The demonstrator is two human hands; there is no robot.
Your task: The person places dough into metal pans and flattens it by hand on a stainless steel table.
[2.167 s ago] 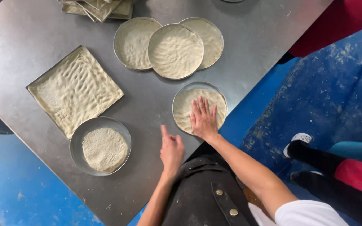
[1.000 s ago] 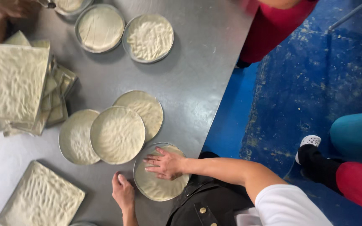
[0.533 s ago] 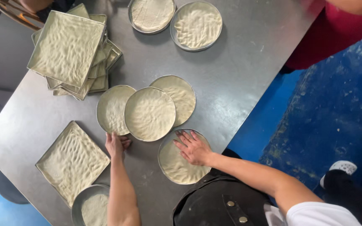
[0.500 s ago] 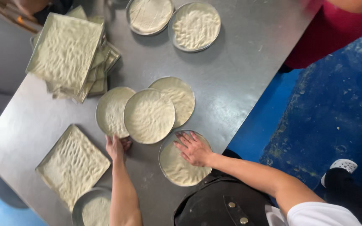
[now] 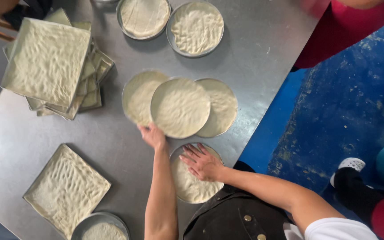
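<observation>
Dough round [image 5: 195, 180] lies under right hand [image 5: 203, 162]; left hand [image 5: 153, 135] touches stacked pans [image 5: 179, 107].

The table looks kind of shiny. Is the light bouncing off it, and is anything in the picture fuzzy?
In the head view, the steel table shows only a soft, dull sheen, with no hard glare. Faint shadows sit under the round pans. The left hand and right hand look slightly soft. The red clothing at the top edge is blurred, and so is the shoe on the blue floor.
</observation>
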